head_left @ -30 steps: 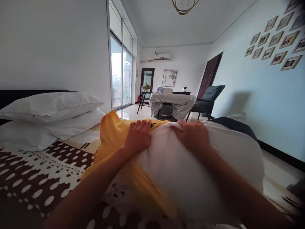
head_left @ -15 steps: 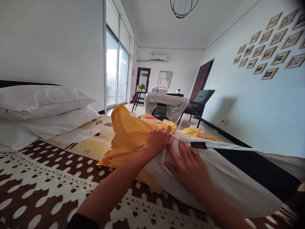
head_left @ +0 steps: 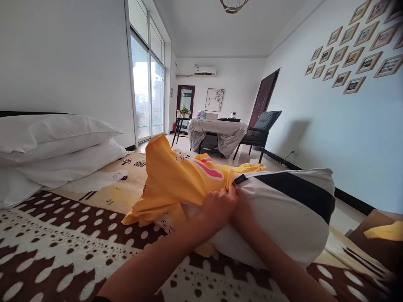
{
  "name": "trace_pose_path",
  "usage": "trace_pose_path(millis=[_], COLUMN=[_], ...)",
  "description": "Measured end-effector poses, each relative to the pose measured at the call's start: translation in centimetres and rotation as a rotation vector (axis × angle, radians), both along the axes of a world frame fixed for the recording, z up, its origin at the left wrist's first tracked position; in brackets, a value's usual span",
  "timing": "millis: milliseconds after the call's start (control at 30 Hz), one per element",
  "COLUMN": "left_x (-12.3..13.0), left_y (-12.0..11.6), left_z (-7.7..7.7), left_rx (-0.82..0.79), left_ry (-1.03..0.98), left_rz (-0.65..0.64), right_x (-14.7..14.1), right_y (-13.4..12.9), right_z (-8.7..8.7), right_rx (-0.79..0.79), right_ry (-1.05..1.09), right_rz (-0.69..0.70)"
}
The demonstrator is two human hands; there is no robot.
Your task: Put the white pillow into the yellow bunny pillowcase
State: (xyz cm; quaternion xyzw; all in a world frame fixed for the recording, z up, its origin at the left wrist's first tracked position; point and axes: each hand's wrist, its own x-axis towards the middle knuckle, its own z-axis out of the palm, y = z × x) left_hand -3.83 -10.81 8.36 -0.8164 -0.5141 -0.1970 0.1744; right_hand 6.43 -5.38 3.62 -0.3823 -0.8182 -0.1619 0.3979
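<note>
A yellow printed cloth cover [head_left: 179,174] lies bunched over the left end of a white pillow [head_left: 280,226] that has a dark band and a small black tag. My left hand [head_left: 220,205] is closed on the yellow cloth where it meets the white fabric. Against it, my right hand [head_left: 242,209] is closed at the same edge, below the black tag; its fingertips are partly hidden.
White pillows [head_left: 63,142] are stacked at the left on a brown and cream patterned blanket [head_left: 31,251]. Beyond the bed stand a covered table [head_left: 217,128] and a dark chair [head_left: 261,130]. A box-like brown object [head_left: 371,222] is at the right.
Both hands have come together at the cloth edge, the right one closing its fingers. The pillow's right end has pulled in leftward, and more of the yellow cover's pink print shows.
</note>
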Motion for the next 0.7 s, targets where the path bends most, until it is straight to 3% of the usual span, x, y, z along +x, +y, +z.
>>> trace_pose_path(millis=[133, 200, 267, 367, 467, 533, 600, 700], left_x=[-3.1, -3.6, -3.3, -2.0, -1.4, -1.9, -3.3, -7.1], left_y=[0.7, 0.6, 0.2, -1.2, -3.1, -4.5, -5.7, -6.8], left_z=[-2.1, -3.0, -3.6, -4.2, -4.4, -4.1, -3.1, 0.1], left_rx=[0.062, 0.089, 0.165, 0.318, 0.397, 0.403, 0.367, 0.461], left_ry=[0.031, 0.061, 0.101, 0.151, 0.157, 0.146, 0.116, 0.063], left_rz=[0.042, 0.011, -0.032, -0.123, -0.234, -0.284, -0.310, -0.299], right_x=[2.9, 3.9, 4.0, 1.9, -1.7, -3.5, -4.4, -4.3], right_y=[-1.7, -2.6, -3.3, -3.3, -1.9, -0.6, 0.2, -0.1], right_z=[1.3, 3.2, 6.1, 11.0, 14.3, 14.7, 14.0, 12.5], right_rx=[0.095, 0.046, -0.048, -0.082, -0.126, -0.290, -0.469, -0.512], right_ry=[-0.252, -0.254, -0.123, 0.052, -0.063, -0.190, -0.269, -0.219], right_rz=[-0.099, -0.049, -0.007, -0.042, 0.041, 0.129, 0.212, 0.235])
